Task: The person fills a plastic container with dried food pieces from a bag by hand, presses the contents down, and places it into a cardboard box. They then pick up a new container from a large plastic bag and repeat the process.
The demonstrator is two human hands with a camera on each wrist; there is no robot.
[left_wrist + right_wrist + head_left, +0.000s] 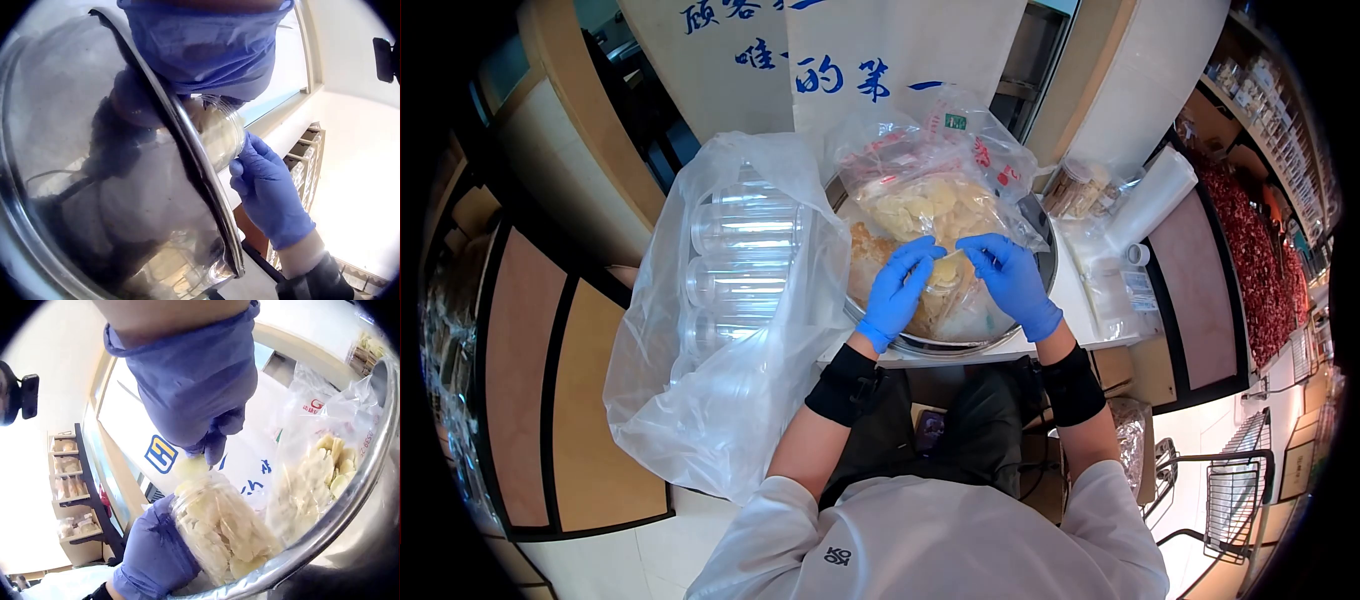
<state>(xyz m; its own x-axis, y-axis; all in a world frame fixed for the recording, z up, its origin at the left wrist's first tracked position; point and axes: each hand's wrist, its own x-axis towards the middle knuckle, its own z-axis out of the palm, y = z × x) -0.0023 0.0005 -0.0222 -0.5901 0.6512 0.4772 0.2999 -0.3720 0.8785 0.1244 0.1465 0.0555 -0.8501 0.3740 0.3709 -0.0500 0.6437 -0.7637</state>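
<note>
A clear plastic jar, nearly full of pale dried slices, is held tilted above a steel bowl. My left hand, in a blue glove, grips the jar around its body. My right hand, also gloved, pinches a single pale slice at the jar's mouth. An open plastic bag of the same slices sits in the far part of the bowl and appears again as the bag beside the jar. In the left wrist view the right hand reaches in from the right.
A big clear bag of empty plastic jars stands left of the bowl. Smaller bags, a roll and a small white cap lie on the counter to the right. A wire basket stands on the floor at lower right.
</note>
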